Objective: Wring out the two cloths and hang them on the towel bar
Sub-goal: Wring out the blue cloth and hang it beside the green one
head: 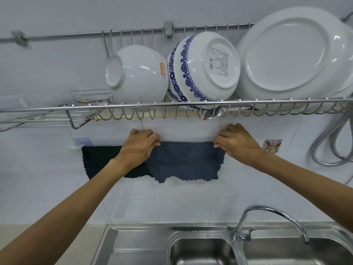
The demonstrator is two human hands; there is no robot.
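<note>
- Both hands, left (138, 146) and right (237, 143), pinch the blue cloth's (186, 161) top edge against the tiled wall (191, 203).
- Sink (202, 249) below, dish rack (172, 106) above.
- Black cloth (97, 159) hangs just left, overlapped.

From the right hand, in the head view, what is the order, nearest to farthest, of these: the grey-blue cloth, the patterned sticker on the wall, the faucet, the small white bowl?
From the right hand:
1. grey-blue cloth, pinched at its upper right edge.
2. patterned sticker, on the tiles just right of the hand.
3. faucet, below, at the sink.
4. small white bowl, up left in the rack.
</note>
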